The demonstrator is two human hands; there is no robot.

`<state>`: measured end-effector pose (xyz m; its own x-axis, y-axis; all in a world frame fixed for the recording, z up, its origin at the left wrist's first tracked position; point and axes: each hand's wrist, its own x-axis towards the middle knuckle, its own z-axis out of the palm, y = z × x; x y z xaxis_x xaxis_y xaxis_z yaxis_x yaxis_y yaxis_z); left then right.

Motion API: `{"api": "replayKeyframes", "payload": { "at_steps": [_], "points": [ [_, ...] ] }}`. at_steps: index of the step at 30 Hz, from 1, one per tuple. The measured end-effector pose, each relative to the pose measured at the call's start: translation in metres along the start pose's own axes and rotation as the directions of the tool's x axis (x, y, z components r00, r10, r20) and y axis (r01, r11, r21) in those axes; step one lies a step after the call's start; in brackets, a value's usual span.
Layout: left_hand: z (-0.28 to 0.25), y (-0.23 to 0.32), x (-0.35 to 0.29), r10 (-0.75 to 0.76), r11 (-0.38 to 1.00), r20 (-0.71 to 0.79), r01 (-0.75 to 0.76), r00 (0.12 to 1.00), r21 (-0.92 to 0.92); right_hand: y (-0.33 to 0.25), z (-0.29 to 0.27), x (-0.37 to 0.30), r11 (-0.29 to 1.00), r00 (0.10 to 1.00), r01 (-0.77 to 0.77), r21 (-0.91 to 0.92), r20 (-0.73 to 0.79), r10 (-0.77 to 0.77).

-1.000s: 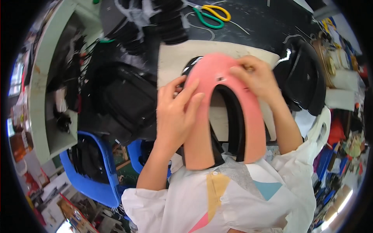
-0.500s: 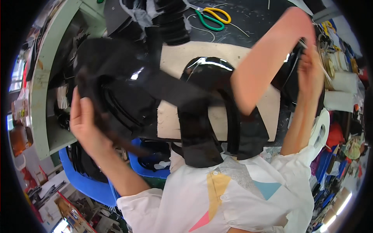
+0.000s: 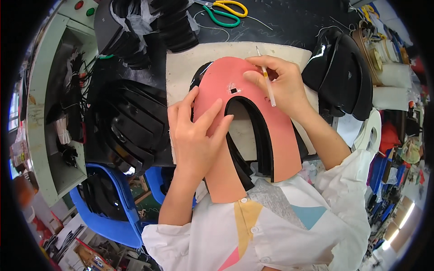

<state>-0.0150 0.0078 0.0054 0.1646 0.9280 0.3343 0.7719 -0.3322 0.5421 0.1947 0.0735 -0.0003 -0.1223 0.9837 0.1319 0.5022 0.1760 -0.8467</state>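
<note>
A pink U-shaped template [image 3: 284,144] lies over glossy black U-shaped pieces [image 3: 262,137], whose edges show at its inner curve and upper left. A small square hole [image 3: 233,91] in the template shows black beneath. My left hand [image 3: 194,135] rests on the template's left side with fingers spread. In my right hand [image 3: 289,86] is a slim translucent pen [image 3: 269,88], held slanting with its tip up. The fingers of that hand are at the template's upper right edge. Beneath everything is a beige board [image 3: 181,67] on the black table.
Glossy black curved pieces [image 3: 135,122] lie to the left, with another stack [image 3: 339,72] at the right. Green-and-yellow scissors [image 3: 228,13] and loose threads lie at the back, near black pieces with plastic wrap [image 3: 140,22]. A blue chair [image 3: 106,221] stands lower left.
The pink template has come down from the upper right onto the black pieces. My left hand has left a black piece at the left and moved onto the template.
</note>
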Motion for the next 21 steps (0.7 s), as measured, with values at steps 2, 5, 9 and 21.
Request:
{"api": "replayKeyframes", "payload": {
  "at_steps": [2,5,9,21],
  "points": [
    [0.003,0.001,-0.001,-0.007,1.000,-0.014,0.007,1.000,0.000,0.001,0.000,-0.002,0.999,0.999,0.033,-0.017,-0.007,-0.033],
    [0.003,0.000,-0.002,-0.027,0.999,-0.008,0.027,1.000,-0.019,-0.001,-0.001,-0.003,0.994,0.996,0.091,-0.058,-0.010,-0.092],
    [0.006,0.001,-0.003,0.006,1.000,-0.039,-0.006,0.999,0.010,-0.002,-0.004,0.009,0.738,0.824,0.446,-0.506,-0.090,-0.560],
    [0.009,0.003,-0.003,0.011,1.000,-0.072,-0.011,0.997,0.007,-0.017,0.019,-0.003,0.940,0.940,0.340,0.026,0.008,-0.340]
  ]
}}
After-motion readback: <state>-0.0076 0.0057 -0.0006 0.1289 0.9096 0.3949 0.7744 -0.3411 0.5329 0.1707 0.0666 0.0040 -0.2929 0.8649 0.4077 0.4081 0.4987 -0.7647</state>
